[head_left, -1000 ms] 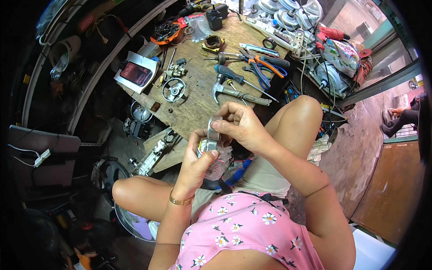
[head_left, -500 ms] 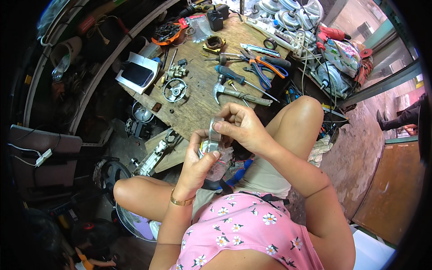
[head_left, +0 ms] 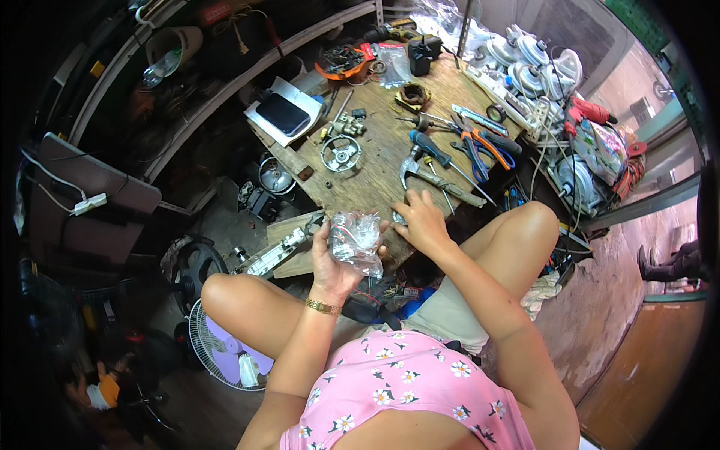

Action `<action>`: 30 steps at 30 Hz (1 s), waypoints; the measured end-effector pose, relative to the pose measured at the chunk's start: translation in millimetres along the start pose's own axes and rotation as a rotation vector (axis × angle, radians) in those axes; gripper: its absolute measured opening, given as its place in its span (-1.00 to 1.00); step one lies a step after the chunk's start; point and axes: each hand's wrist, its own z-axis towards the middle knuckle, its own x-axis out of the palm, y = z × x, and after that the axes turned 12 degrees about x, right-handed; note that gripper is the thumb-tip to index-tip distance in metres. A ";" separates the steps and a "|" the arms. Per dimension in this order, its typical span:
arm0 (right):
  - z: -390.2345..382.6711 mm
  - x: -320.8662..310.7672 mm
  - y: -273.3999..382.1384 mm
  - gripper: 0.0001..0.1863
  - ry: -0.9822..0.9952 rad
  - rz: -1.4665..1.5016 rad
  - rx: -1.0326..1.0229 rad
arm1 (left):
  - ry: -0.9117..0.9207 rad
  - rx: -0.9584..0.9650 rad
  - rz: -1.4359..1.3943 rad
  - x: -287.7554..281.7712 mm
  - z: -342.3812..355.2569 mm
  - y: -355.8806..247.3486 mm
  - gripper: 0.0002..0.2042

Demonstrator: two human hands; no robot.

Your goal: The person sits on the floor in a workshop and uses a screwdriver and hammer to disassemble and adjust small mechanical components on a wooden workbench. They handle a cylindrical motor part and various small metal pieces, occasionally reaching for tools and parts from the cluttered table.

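My left hand [head_left: 337,264] is closed around a crumpled clear plastic bag [head_left: 357,241] with wiring and silvery parts inside; what these are is hard to make out. My right hand [head_left: 425,223] rests at the near edge of the wooden worktable [head_left: 367,187], its fingers curled down over a small shiny silver piece [head_left: 399,218], mostly covered by the fingers. Just beyond that hand lies a claw hammer [head_left: 442,184]. A screwdriver [head_left: 431,148] and orange-and-blue pliers [head_left: 480,152] are further right. A round metal motor housing [head_left: 341,154] sits left of the hammer.
At the table's left edge a phone [head_left: 283,113] lies on a white sheet. An orange bowl of screws [head_left: 341,61] stands at the back. White motor parts [head_left: 529,56] are heaped at the back right, near a red drill [head_left: 589,112]. A fan [head_left: 225,349] stands by my left knee.
My hands have parted: the left now holds up the bag, while the right has moved to the table edge with the silver piece. The view has shifted, moving the table rightward.
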 end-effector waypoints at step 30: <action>-41.6 -38.2 60.7 -0.34 0.480 2.166 0.299 | 0.050 0.483 1.046 32.4 1.1 -7.8 -0.76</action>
